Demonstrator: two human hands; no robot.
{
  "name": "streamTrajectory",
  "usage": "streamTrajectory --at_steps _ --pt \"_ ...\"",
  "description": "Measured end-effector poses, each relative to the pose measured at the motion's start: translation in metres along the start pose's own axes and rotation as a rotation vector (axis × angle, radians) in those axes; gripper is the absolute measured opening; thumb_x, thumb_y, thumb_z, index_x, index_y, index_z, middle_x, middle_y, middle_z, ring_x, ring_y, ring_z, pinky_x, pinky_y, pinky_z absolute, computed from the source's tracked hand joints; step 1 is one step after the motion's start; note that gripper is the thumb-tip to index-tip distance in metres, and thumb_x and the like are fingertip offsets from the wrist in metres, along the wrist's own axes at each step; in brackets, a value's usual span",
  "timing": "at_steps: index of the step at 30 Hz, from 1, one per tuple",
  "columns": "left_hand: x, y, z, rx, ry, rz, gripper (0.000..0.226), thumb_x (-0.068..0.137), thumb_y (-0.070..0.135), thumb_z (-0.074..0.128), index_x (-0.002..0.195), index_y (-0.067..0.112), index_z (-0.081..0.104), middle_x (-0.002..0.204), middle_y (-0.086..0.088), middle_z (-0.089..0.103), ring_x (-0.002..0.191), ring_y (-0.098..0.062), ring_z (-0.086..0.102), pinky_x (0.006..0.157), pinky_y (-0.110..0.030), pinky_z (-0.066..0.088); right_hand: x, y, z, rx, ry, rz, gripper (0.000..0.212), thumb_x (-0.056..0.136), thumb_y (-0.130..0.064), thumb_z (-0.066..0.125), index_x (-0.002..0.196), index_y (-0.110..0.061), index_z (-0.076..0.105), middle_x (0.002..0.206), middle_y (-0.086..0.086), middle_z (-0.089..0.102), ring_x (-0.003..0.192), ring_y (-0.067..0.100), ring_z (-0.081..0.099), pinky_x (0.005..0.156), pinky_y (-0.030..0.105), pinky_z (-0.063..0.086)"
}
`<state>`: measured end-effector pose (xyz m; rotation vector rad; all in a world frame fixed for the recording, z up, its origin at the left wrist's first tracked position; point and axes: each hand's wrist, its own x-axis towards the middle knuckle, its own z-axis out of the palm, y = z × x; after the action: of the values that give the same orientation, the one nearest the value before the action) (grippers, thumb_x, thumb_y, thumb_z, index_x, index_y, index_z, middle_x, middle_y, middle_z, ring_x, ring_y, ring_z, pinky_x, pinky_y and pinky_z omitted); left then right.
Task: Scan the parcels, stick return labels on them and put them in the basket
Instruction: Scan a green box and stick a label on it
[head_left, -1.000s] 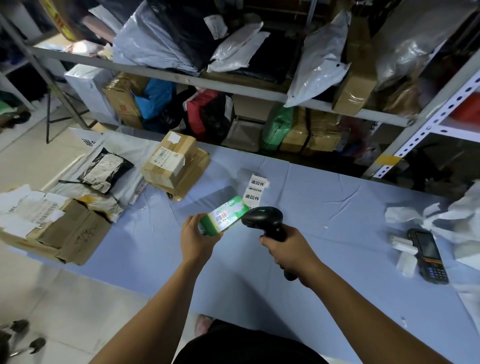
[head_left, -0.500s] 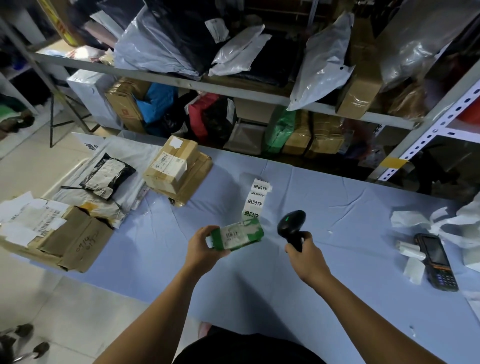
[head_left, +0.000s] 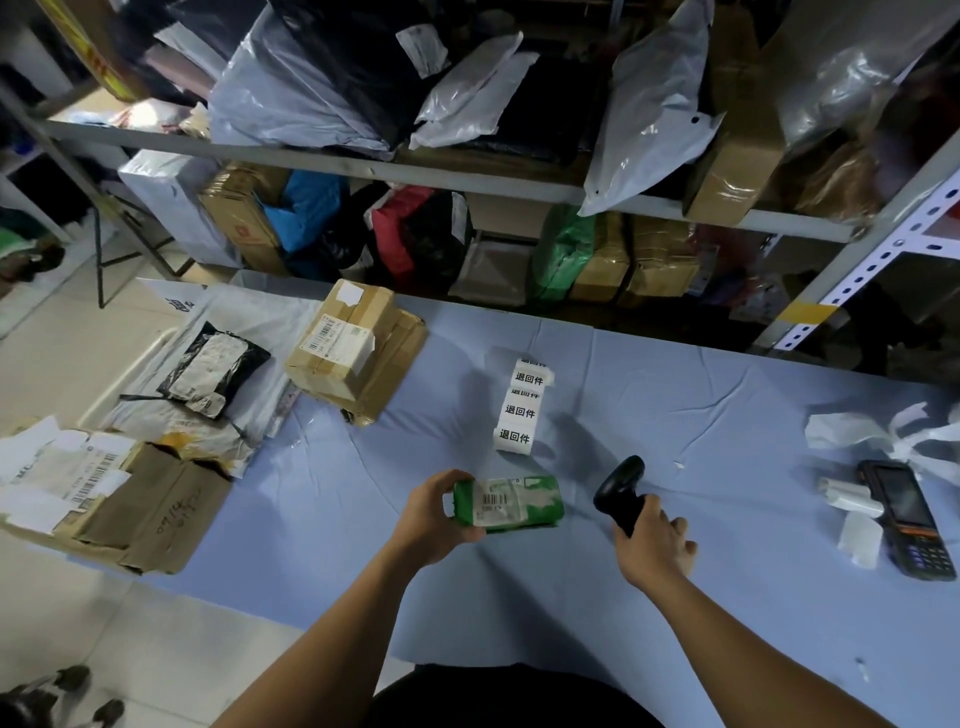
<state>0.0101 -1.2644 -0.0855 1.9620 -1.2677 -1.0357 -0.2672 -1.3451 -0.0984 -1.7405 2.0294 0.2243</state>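
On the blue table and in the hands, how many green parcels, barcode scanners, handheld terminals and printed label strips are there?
green parcel: 1
barcode scanner: 1
handheld terminal: 1
printed return-label strip: 1
Total: 4

The green parcel (head_left: 511, 505), barcode label up, sits level in the left hand (head_left: 441, 519); the black scanner (head_left: 618, 491) tilts in the right hand (head_left: 654, 545); return labels (head_left: 521, 410) lie beyond.

"退回件" on the label strip (head_left: 521, 410)
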Motion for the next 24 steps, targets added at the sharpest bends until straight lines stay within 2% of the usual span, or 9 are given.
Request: streamTrajectory --at_steps 3,5,7,10,13,15,19,22,24 --pt "0.004 -0.006 -0.002 0.01 -0.03 -0.003 0.06 0.063 0.013 0.091 0.115 0.022 0.062 0.114 0.003 0.062 0.111 -0.016 0.057 0.083 -0.032 0.059 0.002 0.001 0.005 -0.017 0.001 0.023 0.044 0.093 -0.045 0.057 0.125 -0.02 0.038 0.127 0.001 0.058 0.113 0.024 0.044 0.082 0.037 0.035" --pt "0.005 -0.01 -0.003 0.048 -0.048 -0.005 0.063 0.064 0.017 0.091 0.12 0.019 0.062 0.117 0.001 0.063 0.111 -0.016 0.057 0.086 -0.032 0.057 0.003 -0.001 0.003 0.023 -0.008 0.049 0.053 0.089 -0.045 0.062 0.128 -0.017 0.04 0.129 0.005 0.054 0.116 0.027 0.043 0.089 0.039 0.038" --pt "0.007 -0.013 -0.005 0.075 -0.062 -0.012 0.067 0.063 0.021 0.092 0.123 0.018 0.061 0.119 0.001 0.063 0.111 -0.016 0.057 0.088 -0.035 0.056 0.002 -0.011 -0.002 0.187 0.031 0.091 0.066 0.085 -0.042 0.067 0.137 -0.011 0.04 0.136 0.011 0.046 0.124 0.031 0.038 0.099 0.044 0.037" --pt "0.011 -0.017 -0.009 0.093 -0.092 -0.021 0.07 0.061 0.027 0.093 0.124 0.02 0.062 0.117 0.005 0.061 0.108 -0.015 0.056 0.09 -0.032 0.055 0.002 -0.037 -0.015 0.412 0.259 0.049 0.066 0.084 -0.027 0.07 0.14 -0.008 0.042 0.138 0.016 0.043 0.126 0.035 0.035 0.103 0.051 0.035" --pt "0.017 -0.018 -0.012 0.062 -0.104 -0.026 0.069 0.06 0.031 0.093 0.121 0.02 0.064 0.113 0.008 0.063 0.104 -0.012 0.059 0.086 -0.025 0.053 0.014 -0.077 -0.031 0.528 0.485 -0.068 0.053 0.082 -0.015 0.07 0.13 -0.005 0.05 0.129 0.018 0.05 0.118 0.038 0.042 0.098 0.053 0.04" --pt "0.022 -0.017 -0.015 -0.005 -0.096 -0.089 0.061 0.065 0.035 0.091 0.118 0.024 0.064 0.112 0.011 0.063 0.104 -0.009 0.06 0.085 -0.023 0.051 0.03 -0.11 -0.039 0.615 0.366 -0.09 0.046 0.087 -0.015 0.065 0.13 -0.008 0.05 0.126 0.016 0.055 0.114 0.035 0.049 0.092 0.048 0.045" --pt "0.034 -0.017 -0.024 0.0 -0.028 -0.105 0.031 0.084 0.024 0.076 0.113 0.022 0.065 0.107 0.008 0.064 0.106 -0.01 0.061 0.081 -0.014 0.043 0.063 -0.165 -0.043 0.786 -0.222 -0.002 0.055 0.097 -0.024 0.058 0.144 -0.018 0.03 0.132 0.013 0.058 0.107 0.031 0.063 0.074 0.032 0.052" --pt "0.041 -0.012 -0.032 -0.002 0.026 -0.096 0.024 0.086 0.017 0.074 0.109 0.016 0.067 0.102 0.006 0.066 0.103 -0.009 0.062 0.08 -0.017 0.043 0.081 -0.181 -0.037 0.96 -0.281 0.15 0.061 0.097 -0.02 0.061 0.147 -0.02 0.027 0.132 0.014 0.059 0.097 0.03 0.066 0.055 0.028 0.053" --pt "0.045 -0.006 -0.037 0.014 0.044 -0.089 0.018 0.087 0.013 0.071 0.104 0.016 0.066 0.101 0.003 0.067 0.1 -0.011 0.063 0.079 -0.02 0.045 0.087 -0.186 -0.034 1.103 -0.288 0.255 0.059 0.094 -0.01 0.065 0.145 -0.014 0.035 0.129 0.017 0.062 0.088 0.027 0.066 0.054 0.032 0.056"
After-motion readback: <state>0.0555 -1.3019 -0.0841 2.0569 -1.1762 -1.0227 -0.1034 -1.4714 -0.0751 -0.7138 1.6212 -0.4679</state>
